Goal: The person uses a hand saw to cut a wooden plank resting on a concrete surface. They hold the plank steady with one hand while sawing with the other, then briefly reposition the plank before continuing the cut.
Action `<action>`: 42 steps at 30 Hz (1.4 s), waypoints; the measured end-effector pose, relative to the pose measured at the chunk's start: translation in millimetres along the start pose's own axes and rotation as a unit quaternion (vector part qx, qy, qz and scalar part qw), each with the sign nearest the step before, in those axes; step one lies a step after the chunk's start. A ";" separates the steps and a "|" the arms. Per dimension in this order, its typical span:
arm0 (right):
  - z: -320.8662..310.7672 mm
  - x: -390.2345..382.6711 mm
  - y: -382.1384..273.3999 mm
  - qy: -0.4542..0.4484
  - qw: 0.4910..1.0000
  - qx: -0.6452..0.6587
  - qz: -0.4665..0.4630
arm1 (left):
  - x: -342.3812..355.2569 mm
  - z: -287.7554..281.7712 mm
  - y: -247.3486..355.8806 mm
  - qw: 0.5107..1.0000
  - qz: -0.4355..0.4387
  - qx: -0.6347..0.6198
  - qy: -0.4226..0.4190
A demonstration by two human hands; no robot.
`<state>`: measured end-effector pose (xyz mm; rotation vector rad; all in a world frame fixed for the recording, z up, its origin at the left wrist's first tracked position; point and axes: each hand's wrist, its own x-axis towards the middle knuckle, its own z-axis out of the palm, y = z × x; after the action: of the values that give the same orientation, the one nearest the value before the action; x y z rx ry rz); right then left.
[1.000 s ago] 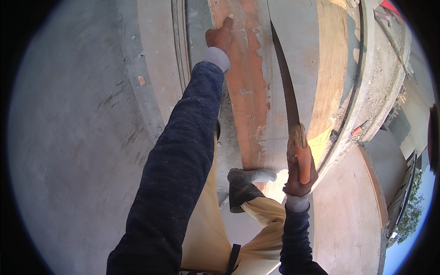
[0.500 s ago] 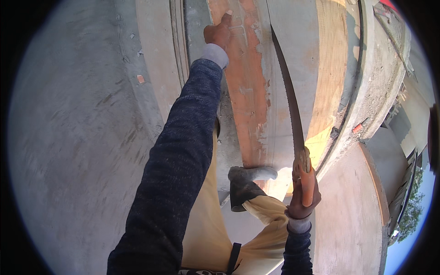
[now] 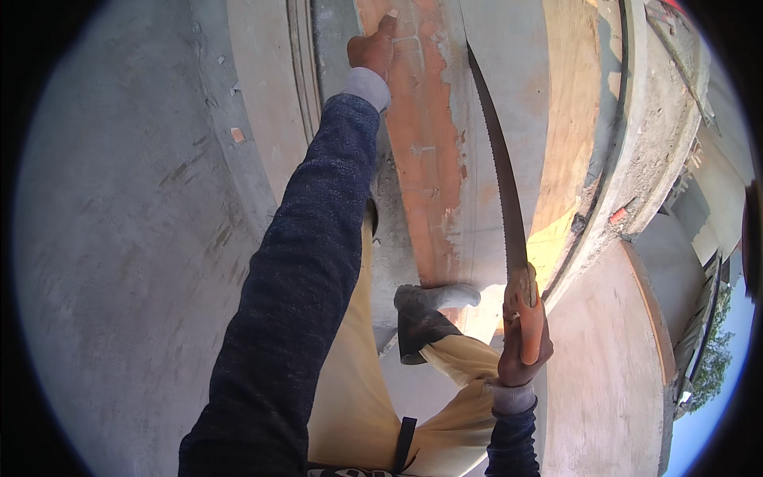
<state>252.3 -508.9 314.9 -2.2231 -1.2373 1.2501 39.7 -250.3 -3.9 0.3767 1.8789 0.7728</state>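
My right hand (image 3: 522,358) is closed round the orange and wooden handle of a handsaw (image 3: 502,175). The saw's long dark toothed blade stretches away from me over a wide board (image 3: 429,151), teeth facing left. Its far tip meets a thin dark line running along the board. Orange-brown patches cover the board's left part; the rest is grey. At the board's far left edge my left hand (image 3: 372,52) is closed, fingers curled at the edge and thumb lying on top. My boot (image 3: 437,298) rests on the board's near end.
A yellowish wooden plank (image 3: 568,119) lies right of the board. Beyond it runs a rough concrete ledge (image 3: 652,103) with a red brick fragment (image 3: 618,215). Grey concrete floor (image 3: 119,238) spreads out on the left. A pale panel (image 3: 596,374) is at the near right.
The saw and my right hand have shifted slightly toward me. My left hand keeps its place on the board's edge. The whole view has drifted a little.
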 end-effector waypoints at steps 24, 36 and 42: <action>21.0 25.7 7.1 0.005 0.998 0.020 -0.054 | 11.6 -6.5 -9.5 0.999 0.040 -0.015 0.015; 54.1 84.2 48.7 0.045 0.994 0.039 -0.091 | 2.5 -1.0 -10.4 1.000 -0.013 -0.013 0.014; 7.7 -1.4 71.6 -0.012 0.997 -0.066 -0.044 | 4.6 8.0 -15.5 0.998 0.020 -0.053 -0.037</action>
<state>284.1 -552.8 267.3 -2.2221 -1.4489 1.1985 46.3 -256.5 -19.6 0.3713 1.7575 0.8707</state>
